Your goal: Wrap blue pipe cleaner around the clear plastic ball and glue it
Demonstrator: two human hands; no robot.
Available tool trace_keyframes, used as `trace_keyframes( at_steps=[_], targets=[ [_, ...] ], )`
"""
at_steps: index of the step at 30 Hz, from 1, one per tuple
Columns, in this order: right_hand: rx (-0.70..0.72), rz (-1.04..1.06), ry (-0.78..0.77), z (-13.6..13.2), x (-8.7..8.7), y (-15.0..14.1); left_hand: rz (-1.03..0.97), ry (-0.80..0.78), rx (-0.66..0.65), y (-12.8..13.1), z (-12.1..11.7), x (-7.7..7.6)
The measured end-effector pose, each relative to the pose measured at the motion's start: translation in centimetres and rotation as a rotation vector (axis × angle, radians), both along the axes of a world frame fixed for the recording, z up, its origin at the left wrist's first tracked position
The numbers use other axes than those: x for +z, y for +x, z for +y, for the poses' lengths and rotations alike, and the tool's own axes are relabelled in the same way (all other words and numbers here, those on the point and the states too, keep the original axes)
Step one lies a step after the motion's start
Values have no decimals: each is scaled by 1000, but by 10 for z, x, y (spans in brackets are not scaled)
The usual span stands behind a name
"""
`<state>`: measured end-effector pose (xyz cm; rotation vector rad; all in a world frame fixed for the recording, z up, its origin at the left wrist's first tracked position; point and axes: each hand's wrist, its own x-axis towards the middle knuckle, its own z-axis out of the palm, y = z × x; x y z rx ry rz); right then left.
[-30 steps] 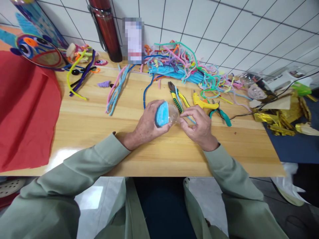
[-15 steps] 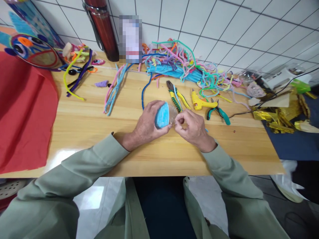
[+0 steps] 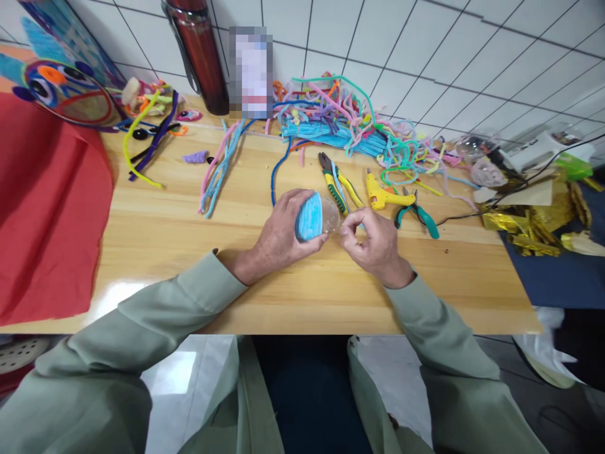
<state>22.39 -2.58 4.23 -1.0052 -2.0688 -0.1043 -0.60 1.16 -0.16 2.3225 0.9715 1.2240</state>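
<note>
My left hand (image 3: 276, 238) is wrapped around a clear plastic ball (image 3: 310, 218), its left part covered in rows of bright blue pipe cleaner and its right part bare and see-through. Just right of the bare end, my right hand (image 3: 373, 243) is closed in a pinch, thumb against forefinger. Whatever it may be pinching is too small to make out. Behind the hands lie yellow-and-black pliers (image 3: 338, 183) with a light blue pipe cleaner across them. A yellow glue gun (image 3: 385, 194) and small teal-handled pliers (image 3: 418, 215) rest to their right.
Along the wall sits a heap of coloured pipe cleaners (image 3: 340, 120). A dark red flask (image 3: 201, 60) stands left of it. Red cloth (image 3: 47, 214) covers the table's left end, beside a decorated fish-like face (image 3: 70, 94). Gold foil (image 3: 539, 221) and a cable lie right.
My right hand has drawn a little to the right, away from the ball's bare end. The left hand keeps its hold on the ball. The view has shifted slightly.
</note>
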Motion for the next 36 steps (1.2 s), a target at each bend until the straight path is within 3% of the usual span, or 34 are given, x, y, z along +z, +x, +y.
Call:
trace_keyframes(
  at_steps=[10,20,26,36],
  targets=[
    [-2,-50,-43,-1,-5,-6,16,-6,-7,0,0,0],
    [107,1,-71,-6,-2,-5,14,-34,-15,1,0,0],
    [23,8,-68,-3,2,-1,5,-14,-28,0,-1,1],
    [6,-99,-4,-4,-4,-10,37,-9,-40,1,-2,0]
  ],
)
